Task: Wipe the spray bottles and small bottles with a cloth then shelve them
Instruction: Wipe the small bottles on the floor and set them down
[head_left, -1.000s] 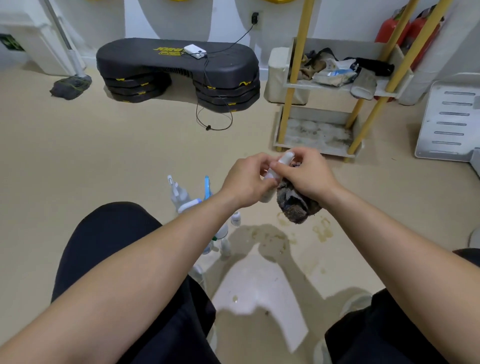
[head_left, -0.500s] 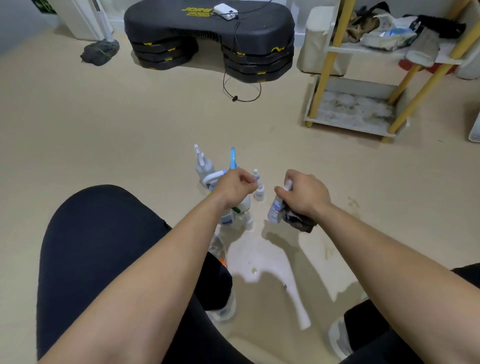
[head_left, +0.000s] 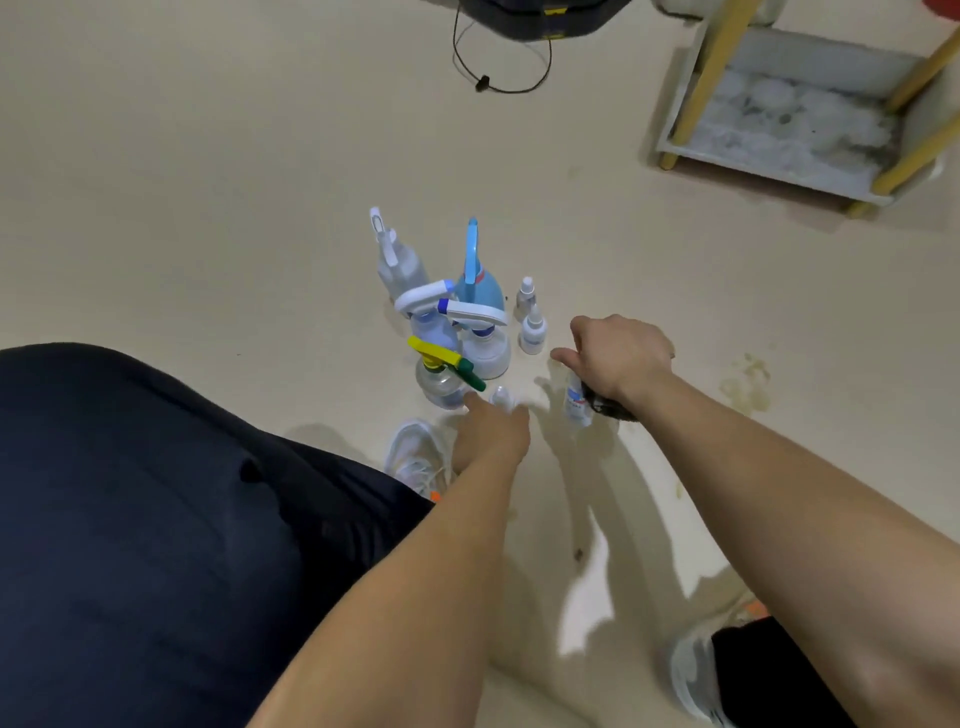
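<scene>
Left hand (head_left: 491, 436) lowered around small bottle (head_left: 502, 399), grip unclear, right hand (head_left: 621, 358) clamps vial (head_left: 574, 402), cloth (head_left: 608, 408)

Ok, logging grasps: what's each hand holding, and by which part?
Right hand grips a small white bottle by its upper end, plus the dark cloth. Left hand: hold cannot be told.

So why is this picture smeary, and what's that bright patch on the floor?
Head view: motion blur smears the small bottle by the sprayers and the shelf; the wide lens bends the edges; the bright patch is lit floor between the arms' shadows.
</scene>
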